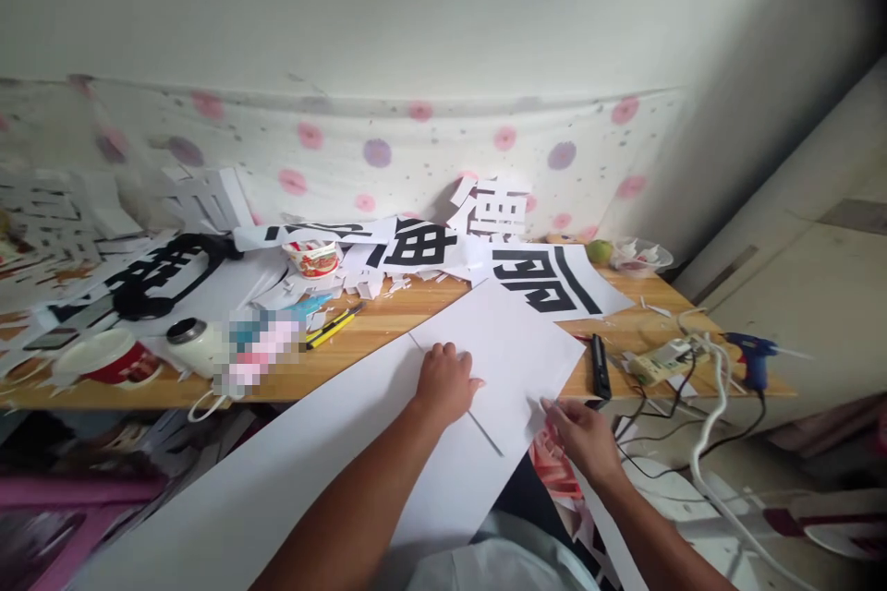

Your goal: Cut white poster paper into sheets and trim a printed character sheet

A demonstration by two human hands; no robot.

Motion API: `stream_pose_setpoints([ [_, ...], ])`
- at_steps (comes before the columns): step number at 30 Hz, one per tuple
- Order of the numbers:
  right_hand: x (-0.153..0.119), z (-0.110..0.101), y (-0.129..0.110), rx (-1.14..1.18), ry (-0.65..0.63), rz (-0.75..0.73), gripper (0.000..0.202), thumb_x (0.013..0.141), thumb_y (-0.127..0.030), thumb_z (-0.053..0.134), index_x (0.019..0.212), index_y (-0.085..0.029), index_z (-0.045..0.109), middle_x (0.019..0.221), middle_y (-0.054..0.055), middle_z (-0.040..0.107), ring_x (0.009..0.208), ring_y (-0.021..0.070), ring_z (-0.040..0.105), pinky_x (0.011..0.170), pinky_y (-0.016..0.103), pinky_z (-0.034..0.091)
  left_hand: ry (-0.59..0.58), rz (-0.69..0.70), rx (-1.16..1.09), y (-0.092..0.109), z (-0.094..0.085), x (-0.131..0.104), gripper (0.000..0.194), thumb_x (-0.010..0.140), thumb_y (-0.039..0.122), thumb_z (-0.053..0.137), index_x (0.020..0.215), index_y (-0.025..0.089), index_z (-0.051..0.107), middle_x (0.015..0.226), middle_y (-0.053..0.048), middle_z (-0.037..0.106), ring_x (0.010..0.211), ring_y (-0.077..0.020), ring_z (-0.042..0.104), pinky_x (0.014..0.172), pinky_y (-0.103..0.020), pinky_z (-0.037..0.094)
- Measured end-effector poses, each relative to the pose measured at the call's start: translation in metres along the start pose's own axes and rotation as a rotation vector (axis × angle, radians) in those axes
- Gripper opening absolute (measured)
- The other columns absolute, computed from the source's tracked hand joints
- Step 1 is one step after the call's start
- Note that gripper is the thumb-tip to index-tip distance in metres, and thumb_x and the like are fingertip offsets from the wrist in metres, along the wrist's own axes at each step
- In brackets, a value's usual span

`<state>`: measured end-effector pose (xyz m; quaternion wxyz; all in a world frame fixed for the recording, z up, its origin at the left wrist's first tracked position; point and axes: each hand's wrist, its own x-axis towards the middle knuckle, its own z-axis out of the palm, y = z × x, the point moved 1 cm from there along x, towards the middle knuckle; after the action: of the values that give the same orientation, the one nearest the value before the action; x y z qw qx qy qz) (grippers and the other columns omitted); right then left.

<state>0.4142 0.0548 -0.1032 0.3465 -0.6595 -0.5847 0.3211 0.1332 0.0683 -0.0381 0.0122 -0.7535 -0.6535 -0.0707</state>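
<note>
A large white sheet (319, 443) lies aslant over the table's front edge and spreads toward my body. On it rests a thin grey strip (487, 436), which looks like a metal ruler. My left hand (447, 383) is closed over the middle of this strip with curled fingers, and both ends stick out past it. At the sheet's right edge my right hand (578, 434) pinches the border between thumb and fingers. A sheet printed with black characters (544, 282) lies just beyond the white sheet.
On the wooden table (394, 303) are a yellow cutter knife (334, 327), a white bottle (194, 346), a red-and-white bowl (117, 360) and a paper cup (313, 260). To the right are a black stapler-like tool (600, 367), a power strip (669, 360), cables and a blue glue gun (755, 358).
</note>
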Motion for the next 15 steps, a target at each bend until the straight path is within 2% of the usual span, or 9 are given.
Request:
stream_pose_setpoints([
  [2, 0.011, -0.01, -0.011, -0.095, 0.073, -0.148, 0.054, 0.095, -0.071, 0.063, 0.068, -0.025, 0.062, 0.061, 0.003, 0.065, 0.06, 0.0208, 0.061, 0.061, 0.031, 0.047, 0.017, 0.007, -0.001, -0.001, 0.004, -0.001, 0.043, 0.1, 0.059, 0.065, 0.117, 0.022, 0.076, 0.113, -0.017, 0.067, 0.111, -0.036, 0.058, 0.096, -0.047, 0.046],
  [4, 0.034, -0.016, -0.029, -0.178, 0.112, -0.32, 0.037, 0.099, -0.061, 0.065, 0.087, -0.026, 0.071, 0.082, 0.006, 0.076, 0.079, 0.0255, 0.07, 0.077, 0.034, 0.054, 0.057, 0.013, -0.009, -0.003, 0.009, -0.002, 0.04, 0.101, 0.057, 0.064, 0.121, 0.024, 0.075, 0.113, -0.017, 0.066, 0.111, -0.0364, 0.057, 0.097, -0.048, 0.046],
  [5, 0.049, -0.016, -0.039, -0.229, 0.087, -0.419, 0.03, 0.1, -0.055, 0.065, 0.102, -0.027, 0.075, 0.104, 0.009, 0.08, 0.099, 0.0285, 0.073, 0.092, 0.038, 0.055, 0.084, 0.013, -0.019, -0.004, 0.011, -0.003, 0.039, 0.101, 0.055, 0.064, 0.123, 0.025, 0.075, 0.113, -0.017, 0.066, 0.111, -0.0366, 0.057, 0.098, -0.049, 0.045],
  [7, 0.086, -0.01, -0.059, -0.383, 0.004, -0.535, 0.042, 0.102, -0.046, 0.064, 0.134, -0.022, 0.07, 0.145, 0.015, 0.07, 0.14, 0.0313, 0.06, 0.119, 0.043, 0.043, 0.132, 0.016, -0.054, -0.006, 0.014, -0.005, 0.038, 0.102, 0.053, 0.064, 0.128, 0.027, 0.074, 0.114, -0.015, 0.066, 0.112, -0.0362, 0.056, 0.101, -0.051, 0.045],
  [8, 0.107, -0.005, -0.067, -0.478, -0.052, -0.519, 0.049, 0.102, -0.042, 0.064, 0.144, -0.017, 0.065, 0.157, 0.018, 0.062, 0.149, 0.031, 0.053, 0.126, 0.043, 0.036, 0.148, 0.014, -0.073, -0.007, 0.015, -0.007, 0.038, 0.102, 0.053, 0.064, 0.129, 0.028, 0.073, 0.114, -0.015, 0.065, 0.112, -0.0358, 0.055, 0.102, -0.051, 0.044],
  [10, 0.145, 0.009, -0.08, -0.663, -0.137, -0.375, 0.057, 0.105, -0.039, 0.059, 0.156, -0.014, 0.056, 0.169, 0.018, 0.05, 0.156, 0.0304, 0.044, 0.13, 0.043, 0.028, 0.164, 0.004, -0.102, -0.008, 0.016, -0.009, 0.04, 0.102, 0.054, 0.063, 0.132, 0.03, 0.073, 0.115, -0.014, 0.064, 0.112, -0.035, 0.054, 0.103, -0.051, 0.044],
  [12, 0.176, 0.023, -0.091, -0.694, -0.154, -0.333, 0.055, 0.107, -0.038, 0.055, 0.158, -0.014, 0.055, 0.165, 0.019, 0.054, 0.154, 0.0322, 0.047, 0.128, 0.045, 0.029, 0.172, -0.006, -0.109, -0.008, 0.016, -0.011, 0.041, 0.102, 0.055, 0.062, 0.133, 0.03, 0.073, 0.117, -0.014, 0.064, 0.112, -0.0347, 0.054, 0.104, -0.05, 0.044],
  [15, 0.206, 0.043, -0.103, -0.711, -0.157, -0.304, 0.052, 0.109, -0.038, 0.052, 0.156, -0.015, 0.057, 0.158, 0.019, 0.061, 0.146, 0.0345, 0.052, 0.121, 0.046, 0.035, 0.187, -0.011, -0.102, -0.008, 0.015, -0.012, 0.041, 0.103, 0.054, 0.061, 0.134, 0.03, 0.073, 0.118, -0.014, 0.063, 0.113, -0.035, 0.055, 0.104, -0.05, 0.043],
])
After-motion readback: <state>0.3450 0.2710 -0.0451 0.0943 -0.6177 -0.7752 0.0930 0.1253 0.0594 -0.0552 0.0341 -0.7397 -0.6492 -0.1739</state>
